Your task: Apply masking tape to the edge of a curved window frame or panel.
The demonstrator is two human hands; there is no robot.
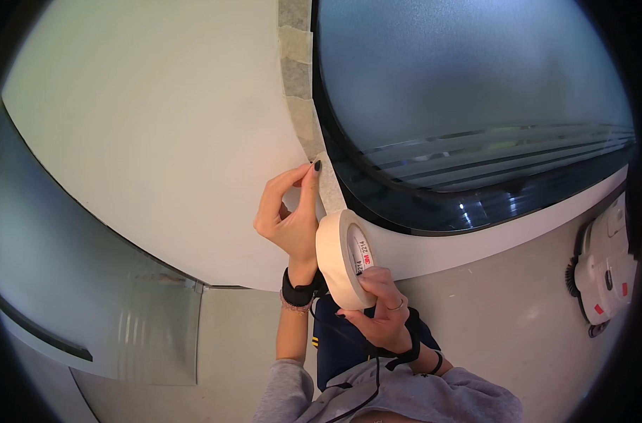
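My right hand [383,310] grips a wide roll of cream masking tape [333,262], with fingers inside its core and the thumb on the outer face. From the roll a strip of tape [330,185] runs up to the lower end of a row of overlapping tape pieces [296,77]. That row lies along the edge of the white panel, beside the black frame of a frosted window. At the top of the strip my left hand [287,211] pinches the tape's edge between thumb and forefinger, its other fingers curled.
The white panel [159,134] fills the upper left. A dark-framed frosted window [476,77] takes up the upper right. A glass door [144,282] stands at the lower left. On the pale floor [469,310], a white machine with brushes [607,271] sits at the far right.
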